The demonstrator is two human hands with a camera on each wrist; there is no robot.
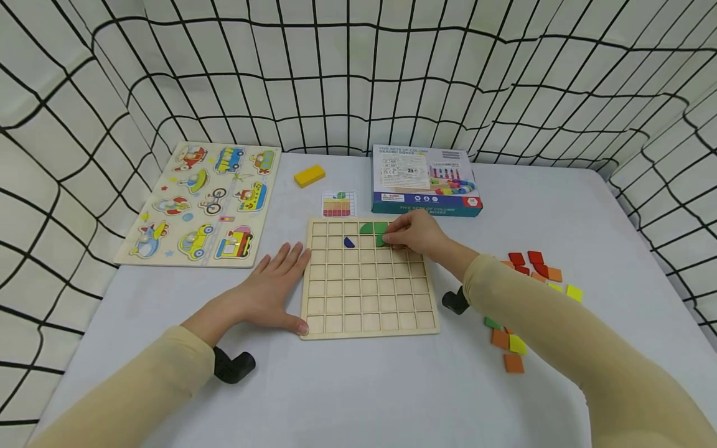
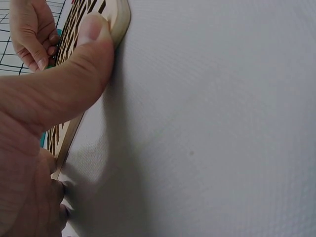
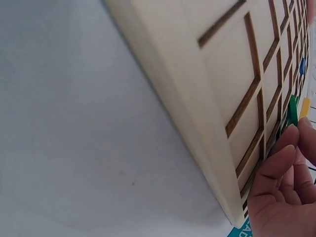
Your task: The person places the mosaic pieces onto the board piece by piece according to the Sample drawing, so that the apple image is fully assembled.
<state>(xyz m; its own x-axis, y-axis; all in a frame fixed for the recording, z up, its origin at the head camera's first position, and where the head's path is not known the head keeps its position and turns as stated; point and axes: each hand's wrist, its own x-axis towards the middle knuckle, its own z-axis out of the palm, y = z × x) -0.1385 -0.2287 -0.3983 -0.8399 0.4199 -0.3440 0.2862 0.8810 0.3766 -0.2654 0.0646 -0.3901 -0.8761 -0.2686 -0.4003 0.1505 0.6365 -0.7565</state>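
Note:
A square wooden grid board (image 1: 353,305) lies in the middle of the table. My left hand (image 1: 271,289) is spread beside it, fingers stretched along its left edge and thumb (image 2: 91,34) resting on the near left corner. Over the upper right cells, my right hand (image 1: 417,233) pinches a green tile (image 3: 293,111) between thumb and fingertips; the fingers partly cover it. Beside it, a rounded green piece (image 1: 366,229) sits in the top row. A dark blue piece (image 1: 349,242) lies in the second row. Behind the board is a small pattern card (image 1: 338,204).
Loose red, orange, yellow and green tiles (image 1: 514,363) lie on the right, partly hidden by my right sleeve. A vehicle puzzle board (image 1: 173,246) stands at left. A yellow block (image 1: 309,176) and a game box (image 1: 426,180) lie at the back, before black netting (image 1: 347,78).

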